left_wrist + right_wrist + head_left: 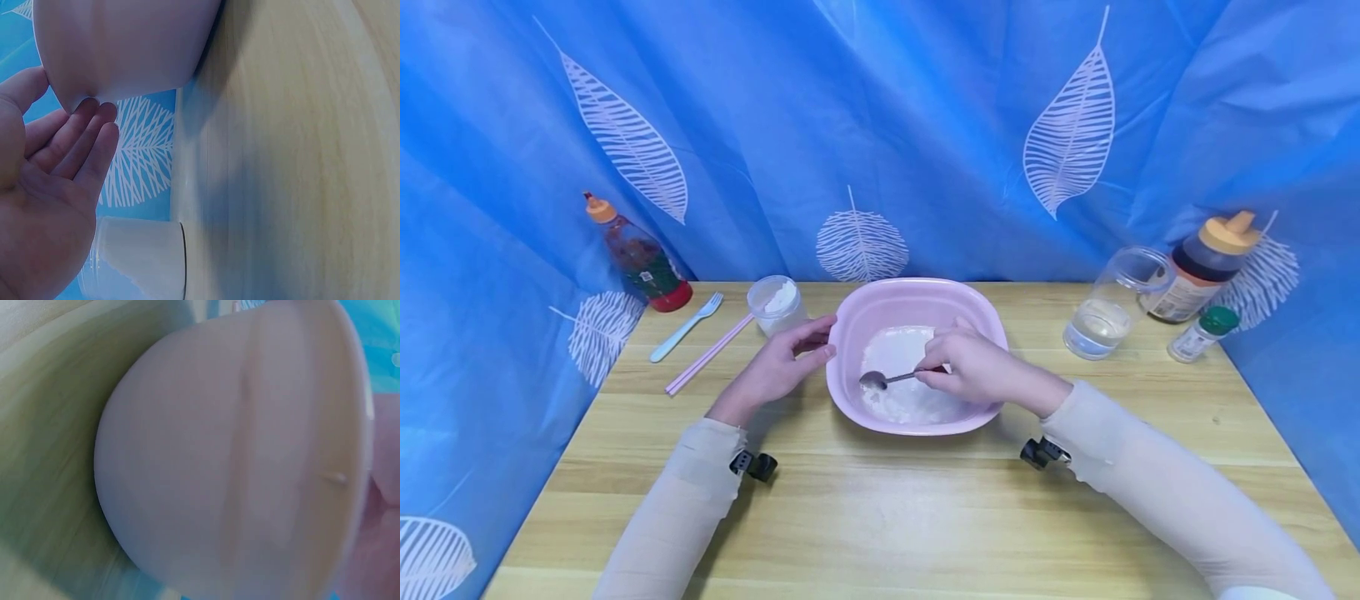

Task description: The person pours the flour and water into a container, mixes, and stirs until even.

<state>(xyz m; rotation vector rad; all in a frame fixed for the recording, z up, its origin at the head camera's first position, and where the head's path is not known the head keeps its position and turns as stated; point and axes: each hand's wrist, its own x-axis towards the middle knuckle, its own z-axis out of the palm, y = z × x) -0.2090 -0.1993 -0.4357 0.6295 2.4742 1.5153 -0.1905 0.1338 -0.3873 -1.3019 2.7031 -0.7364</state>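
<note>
1. Spoon in grip: a person's right hand reaches over the near right side of a pink bowl, the wrist bent above the rim, thumb and fingers pinching the handle between them.

2. At the opposite rim, the left hand rests its fingertips and thumb against the bowl's edge, the fingers loosely extended and the palm well apart from the wall, as the left wrist view shows.

3. Both forearms, in pale sleeves, come in from the near edge and angle inward.

4. The spoon lies crosswise, its head pointing to the person's left and slightly toward the person, its long axis running nearly side to side, with the handle end hidden in the right hand.

5. Its head is inside the bowl, over the left part of a white powder; whether the two touch, one cannot tell.

6. Dark grey with a metallic look, the spoon has a rounded head and a thin handle.

7. The bowl, glossy and rounded at its corners, stands upright on a wood-grain surface, just beside a clear tub of white contents.
</note>
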